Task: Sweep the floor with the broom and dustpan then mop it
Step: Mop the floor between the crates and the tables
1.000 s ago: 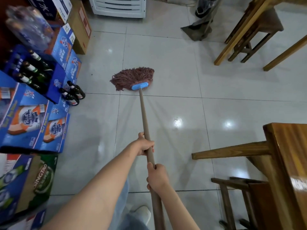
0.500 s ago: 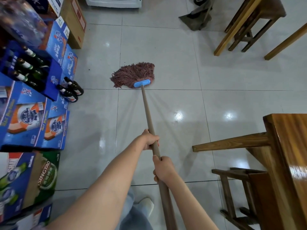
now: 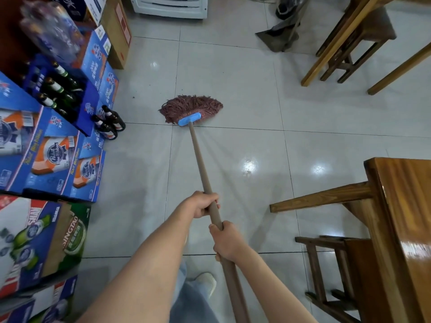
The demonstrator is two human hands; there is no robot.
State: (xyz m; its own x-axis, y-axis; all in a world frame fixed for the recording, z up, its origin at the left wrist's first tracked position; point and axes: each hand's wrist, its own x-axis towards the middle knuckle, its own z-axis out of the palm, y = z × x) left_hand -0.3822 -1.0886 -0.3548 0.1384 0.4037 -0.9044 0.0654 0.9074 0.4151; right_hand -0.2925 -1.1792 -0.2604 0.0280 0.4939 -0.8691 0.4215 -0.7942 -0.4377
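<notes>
A mop with a reddish-brown string head (image 3: 191,108) and a blue clamp (image 3: 189,119) lies spread on the pale tiled floor (image 3: 245,89). Its brown handle (image 3: 200,164) runs back toward me. My left hand (image 3: 201,204) grips the handle higher up the shaft, and my right hand (image 3: 227,241) grips it just below. A grey dustpan (image 3: 277,36) with a dark broom beside it stands at the far side of the room.
Stacked blue beer cartons (image 3: 60,157) and a crate of bottles line the left. Two loose bottles (image 3: 109,123) lie on the floor near the mop head. Wooden table (image 3: 401,206) and stool (image 3: 338,271) at right; more wooden furniture (image 3: 349,43) far right. White appliance (image 3: 170,5) at the back.
The mop head has shifted slightly to the right across the tile seam and fanned out wider. Both hands keep their hold on the handle.
</notes>
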